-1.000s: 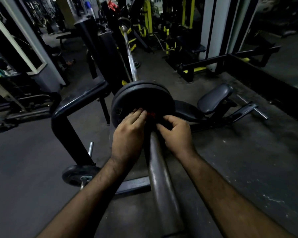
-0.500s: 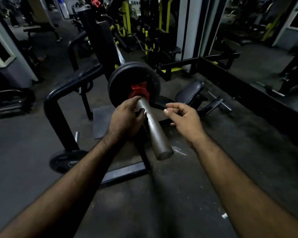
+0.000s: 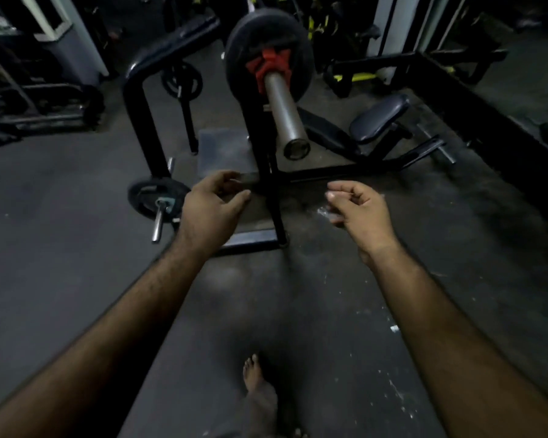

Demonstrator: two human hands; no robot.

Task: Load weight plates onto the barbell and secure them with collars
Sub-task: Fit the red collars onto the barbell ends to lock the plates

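The barbell sleeve [image 3: 283, 112] points toward me from the black bench rack. A black weight plate [image 3: 244, 39] sits on it, and a red collar [image 3: 268, 67] is clamped against the plate's face. My left hand [image 3: 211, 213] hovers below and left of the sleeve end, fingers loosely curled, holding nothing. My right hand [image 3: 359, 210] hovers below and right of it, also loosely curled and empty. Both hands are well clear of the bar.
A small plate [image 3: 154, 196] hangs on a storage peg low on the rack's left side. The rack upright [image 3: 268, 172] stands between my hands. A padded bench seat [image 3: 378, 118] lies to the right. My bare foot [image 3: 257, 384] is on the dark floor.
My left hand has let go of the sleeve and both hands have pulled back toward me. The view has drawn away from the bar, so the collar and plate sit farther off.
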